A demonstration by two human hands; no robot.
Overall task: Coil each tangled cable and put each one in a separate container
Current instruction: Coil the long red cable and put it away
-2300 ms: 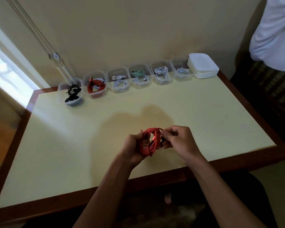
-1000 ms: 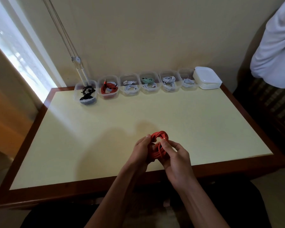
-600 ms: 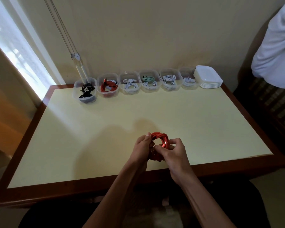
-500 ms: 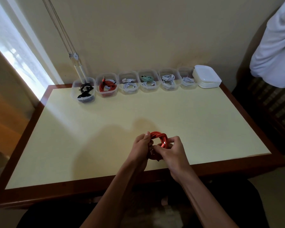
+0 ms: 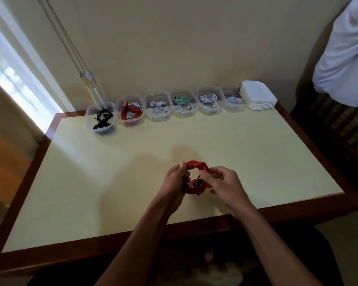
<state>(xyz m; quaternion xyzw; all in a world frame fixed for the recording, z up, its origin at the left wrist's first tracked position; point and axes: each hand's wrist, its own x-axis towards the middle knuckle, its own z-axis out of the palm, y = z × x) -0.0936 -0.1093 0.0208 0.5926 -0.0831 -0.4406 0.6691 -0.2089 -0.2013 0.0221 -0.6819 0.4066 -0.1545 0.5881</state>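
The red cable (image 5: 195, 176) was held just above the near part of the table (image 5: 112, 182), already wound into a small round coil between the two hands. The left hand (image 5: 175, 182) was closed around the coil's left side, thumb up over the top strands and fingers curled behind. The right hand (image 5: 221, 183) pinched the coil's right side between thumb and forefinger, close to a pale plug end (image 5: 191, 184) that lay inside the ring.

The cable looked light and limp but springy: several thin loops lay loosely side by side, and they would likely spread or uncoil if the grip eased. It looked to have a braided or matte jacket, so slipping seemed unlikely. The best hold was probably across all the strands at once, on opposite sides of the ring, with the loose plug end tucked in or trapped under a finger so it could not trail.

Well beyond both hands, along the far edge, stood a row of six clear containers (image 5: 209, 104), each already holding cable, the second from the left another red one (image 5: 130, 113). Beyond the right hand, at the row's right end, sat a stack of white containers or lids (image 5: 257, 96); which, the view could not settle. An empty one for this coil would probably have to come from there.
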